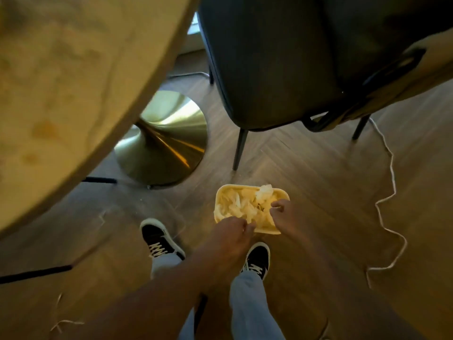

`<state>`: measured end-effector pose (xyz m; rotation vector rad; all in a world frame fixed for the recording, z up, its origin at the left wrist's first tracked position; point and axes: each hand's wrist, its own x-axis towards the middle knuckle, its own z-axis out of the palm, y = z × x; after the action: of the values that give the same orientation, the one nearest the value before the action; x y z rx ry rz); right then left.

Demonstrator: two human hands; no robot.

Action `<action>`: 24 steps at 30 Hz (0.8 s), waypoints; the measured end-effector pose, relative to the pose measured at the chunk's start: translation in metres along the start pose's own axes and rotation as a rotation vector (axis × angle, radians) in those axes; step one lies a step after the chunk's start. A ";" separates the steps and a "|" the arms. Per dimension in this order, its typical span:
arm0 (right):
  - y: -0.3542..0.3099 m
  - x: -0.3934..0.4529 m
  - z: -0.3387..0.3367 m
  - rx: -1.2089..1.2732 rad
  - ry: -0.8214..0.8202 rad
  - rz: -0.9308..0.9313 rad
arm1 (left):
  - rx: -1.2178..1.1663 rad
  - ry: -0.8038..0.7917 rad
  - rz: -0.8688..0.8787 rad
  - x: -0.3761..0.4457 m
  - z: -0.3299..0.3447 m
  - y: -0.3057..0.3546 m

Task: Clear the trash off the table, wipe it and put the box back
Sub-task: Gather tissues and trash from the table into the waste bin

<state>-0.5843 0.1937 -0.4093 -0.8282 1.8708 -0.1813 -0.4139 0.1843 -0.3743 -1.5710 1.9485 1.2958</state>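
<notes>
Bin [252,190] on the floor, lower centre of the frame, a small cream rectangular tub stuffed with crumpled white tissue and wrappers [241,204]. It's sitting just ahead of the black sneakers [159,238], long axis running roughly left to right and tilted a bit, far end toward the dark chair [269,57].

Both hands are right at its near rim. Left hand [229,235] is at the near left corner, fingers curled and pinching what looks like a bit of the tissue at the edge. Right hand [285,212] is at the right end, fingers curled over the rim; can't tell if it's gripping the rim itself or the trash inside.

So the bin lies straight ahead of the fingers, one hand per end. Neither is really nearer; they bracket it.

Worktop [61,94] is the round pale slab filling the upper left, up on its brass pedestal base [169,143], so any lift goes up and left. Looks like the dumping part is about done, wiping still to go, I'd guess.
</notes>
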 end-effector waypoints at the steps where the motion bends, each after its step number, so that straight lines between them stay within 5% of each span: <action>1: -0.010 -0.007 -0.003 0.019 0.003 -0.017 | -0.061 0.040 0.003 -0.015 -0.010 0.006; 16: -0.172 -0.207 -0.082 0.370 0.141 -0.256 | -0.496 0.385 0.067 -0.224 -0.148 0.068; 24: -0.278 -0.254 -0.064 0.377 0.116 -0.411 | -0.740 0.550 0.044 -0.297 -0.202 0.031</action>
<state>-0.4538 0.1261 -0.0573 -0.9393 1.6770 -0.8275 -0.2833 0.2028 -0.0387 -2.4563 1.8845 1.8997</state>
